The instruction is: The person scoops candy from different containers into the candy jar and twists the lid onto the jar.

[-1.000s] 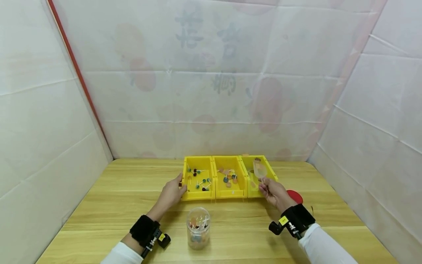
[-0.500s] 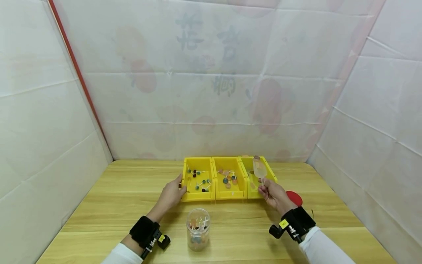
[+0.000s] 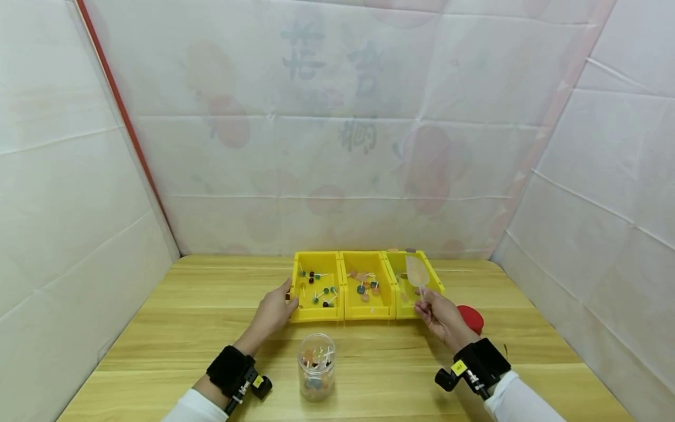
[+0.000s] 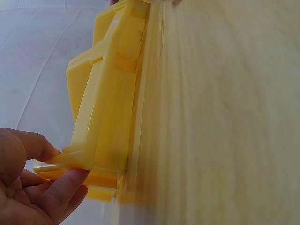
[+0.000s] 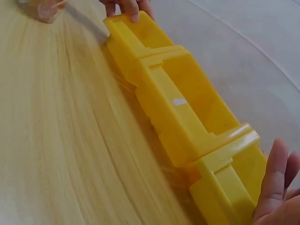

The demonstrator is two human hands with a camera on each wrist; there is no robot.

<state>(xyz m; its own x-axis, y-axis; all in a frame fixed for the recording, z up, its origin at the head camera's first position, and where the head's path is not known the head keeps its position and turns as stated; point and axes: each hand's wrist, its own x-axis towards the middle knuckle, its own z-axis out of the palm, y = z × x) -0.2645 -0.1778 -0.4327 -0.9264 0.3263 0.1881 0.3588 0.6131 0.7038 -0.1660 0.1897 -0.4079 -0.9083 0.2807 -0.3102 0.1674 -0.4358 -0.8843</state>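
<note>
A clear plastic scoop [image 3: 416,272] stands tilted over the right yellow bin [image 3: 433,275], just right of centre in the head view; its bowl points up and away, its handle runs down into the right hand [image 3: 442,313], whose fingers are curled round the handle at the bin's near edge. What lies in the scoop cannot be made out.

The left hand [image 3: 274,309] grips the near left corner of the left yellow bin [image 3: 316,312], thumb on the rim and fingers against the outer wall, as the left wrist view shows at its lower left.

Three yellow bins sit touching in a row at the middle of the frame. The left one holds lollipops [image 3: 320,288] with dark and green heads; the middle yellow bin [image 3: 369,309] holds lollipops in orange and blue.

Below the bins, near the bottom centre, a clear jar [image 3: 316,367] stands open on the wooden bench [image 3: 158,328], with several lollipops inside. A red lid [image 3: 471,318] lies on the bench just right of the right hand.
</note>
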